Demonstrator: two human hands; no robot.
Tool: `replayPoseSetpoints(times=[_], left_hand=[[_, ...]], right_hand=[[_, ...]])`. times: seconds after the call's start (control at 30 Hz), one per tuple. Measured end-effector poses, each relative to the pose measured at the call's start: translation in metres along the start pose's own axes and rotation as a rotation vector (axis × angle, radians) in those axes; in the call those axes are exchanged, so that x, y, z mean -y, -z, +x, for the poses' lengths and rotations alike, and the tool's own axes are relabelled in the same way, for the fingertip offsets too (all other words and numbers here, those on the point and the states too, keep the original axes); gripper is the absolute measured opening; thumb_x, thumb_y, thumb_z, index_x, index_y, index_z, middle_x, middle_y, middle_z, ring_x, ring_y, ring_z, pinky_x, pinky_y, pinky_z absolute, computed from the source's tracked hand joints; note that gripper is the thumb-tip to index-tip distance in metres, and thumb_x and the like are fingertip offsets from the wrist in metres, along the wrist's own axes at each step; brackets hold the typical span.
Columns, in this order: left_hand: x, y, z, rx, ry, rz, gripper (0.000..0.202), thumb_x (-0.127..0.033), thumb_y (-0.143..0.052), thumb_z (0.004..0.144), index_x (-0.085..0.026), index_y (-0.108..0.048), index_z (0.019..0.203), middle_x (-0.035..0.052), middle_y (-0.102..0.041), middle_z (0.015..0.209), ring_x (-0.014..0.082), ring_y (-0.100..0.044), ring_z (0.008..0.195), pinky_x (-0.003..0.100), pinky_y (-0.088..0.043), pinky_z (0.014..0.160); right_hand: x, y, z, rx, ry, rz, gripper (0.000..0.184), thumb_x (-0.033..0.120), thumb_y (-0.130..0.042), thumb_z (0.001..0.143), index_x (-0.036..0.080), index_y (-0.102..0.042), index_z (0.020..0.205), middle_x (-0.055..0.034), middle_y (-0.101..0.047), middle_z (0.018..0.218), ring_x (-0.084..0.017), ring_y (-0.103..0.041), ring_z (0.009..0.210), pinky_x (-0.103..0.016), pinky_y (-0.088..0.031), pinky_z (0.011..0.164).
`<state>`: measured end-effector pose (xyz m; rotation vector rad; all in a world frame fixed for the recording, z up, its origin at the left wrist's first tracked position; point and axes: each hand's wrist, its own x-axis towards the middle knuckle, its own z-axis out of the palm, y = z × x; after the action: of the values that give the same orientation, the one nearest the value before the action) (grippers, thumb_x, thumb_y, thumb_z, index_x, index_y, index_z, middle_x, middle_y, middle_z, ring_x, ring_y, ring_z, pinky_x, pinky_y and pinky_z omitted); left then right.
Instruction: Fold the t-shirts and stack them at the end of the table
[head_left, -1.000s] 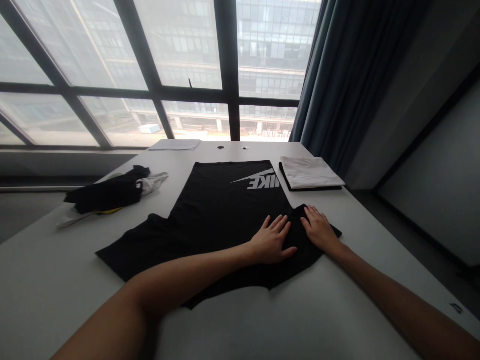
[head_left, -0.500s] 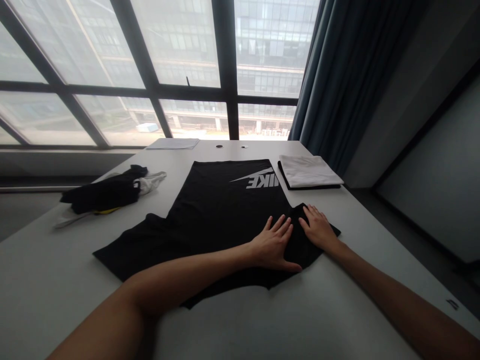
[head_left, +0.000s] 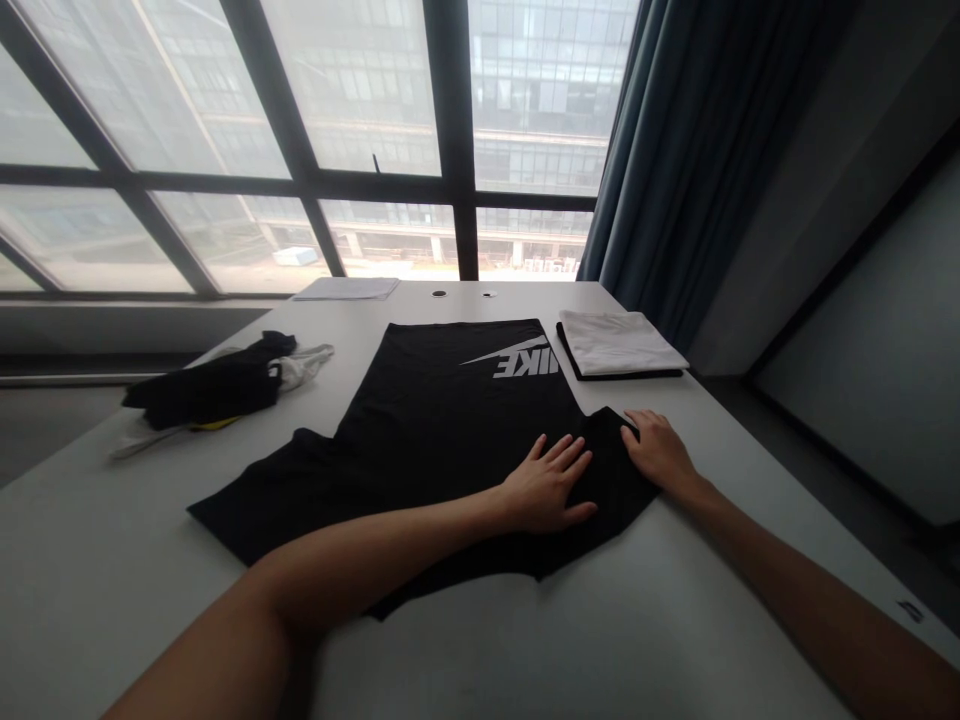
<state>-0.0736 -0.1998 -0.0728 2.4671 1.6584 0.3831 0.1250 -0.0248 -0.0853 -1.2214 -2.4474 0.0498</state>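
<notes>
**Both hands on the black T-shirt's sleeve**

The black T-shirt [head_left: 442, 420] is spread flat on the white table [head_left: 600, 640]. The left hand [head_left: 544, 490] is laid open on it, palm down, fingers spread. Just to its right, the right hand [head_left: 660, 452] is set at the sleeve's edge; its fingers appear curled onto the cloth, though a grip cannot be confirmed. Beyond the right hand a folded white garment [head_left: 619, 343] is seen; far left, a crumpled dark pile [head_left: 214, 388].

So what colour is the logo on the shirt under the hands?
White, on the black shirt; logo shows clearest in the head view.
</notes>
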Motion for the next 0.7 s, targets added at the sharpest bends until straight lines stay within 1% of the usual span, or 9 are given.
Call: replayPoseSetpoints(times=[0.1,0.27,0.37,0.53,0.7], left_hand=[[0.0,-0.001,0.0,-0.003,-0.003,-0.001,0.084,-0.067,-0.043,0.094,-0.015,-0.025,0.159,0.016,-0.019,0.165,0.0307,-0.012,0.154,0.057,-0.007,0.122],[0.001,-0.002,-0.001,0.001,-0.031,-0.006,0.095,-0.074,-0.043,0.09,-0.012,-0.024,0.159,0.0185,-0.018,0.165,0.0333,-0.01,0.154,0.058,-0.005,0.122],[0.001,-0.002,-0.001,-0.002,-0.03,-0.006,0.097,-0.076,-0.042,0.089,-0.011,-0.023,0.159,0.0186,-0.017,0.165,0.0334,-0.01,0.154,0.057,-0.004,0.122],[0.001,-0.003,0.0,-0.002,-0.025,0.002,0.097,-0.077,-0.04,0.09,-0.011,-0.023,0.159,0.0183,-0.017,0.165,0.0326,-0.009,0.154,0.057,-0.003,0.122],[0.002,-0.002,0.0,0.01,-0.029,0.006,0.098,-0.077,-0.039,0.09,-0.011,-0.022,0.159,0.0186,-0.016,0.165,0.0328,-0.009,0.154,0.057,-0.004,0.122]], right_hand=[[-0.008,0.005,0.001,0.052,-0.043,-0.052,0.042,0.032,-0.048,0.095,0.011,-0.065,0.127,-0.0164,-0.065,0.124,-0.032,-0.056,0.116,-0.041,-0.043,0.101],[-0.016,0.009,0.004,0.106,-0.116,-0.064,0.042,0.038,-0.052,0.094,0.015,-0.065,0.126,-0.0154,-0.064,0.119,-0.03,-0.058,0.11,-0.038,-0.045,0.095],[-0.014,0.01,0.004,0.132,-0.132,-0.079,0.04,0.04,-0.052,0.094,0.016,-0.067,0.123,-0.0145,-0.063,0.117,-0.03,-0.058,0.109,-0.038,-0.045,0.093],[-0.005,0.012,0.001,0.143,-0.134,-0.092,0.037,0.04,-0.05,0.095,0.019,-0.067,0.12,-0.0137,-0.062,0.116,-0.029,-0.059,0.109,-0.037,-0.046,0.089],[-0.003,0.013,0.001,0.15,-0.187,-0.067,0.037,0.039,-0.049,0.095,0.019,-0.065,0.122,-0.0144,-0.062,0.12,-0.026,-0.065,0.098,-0.035,-0.047,0.082]])
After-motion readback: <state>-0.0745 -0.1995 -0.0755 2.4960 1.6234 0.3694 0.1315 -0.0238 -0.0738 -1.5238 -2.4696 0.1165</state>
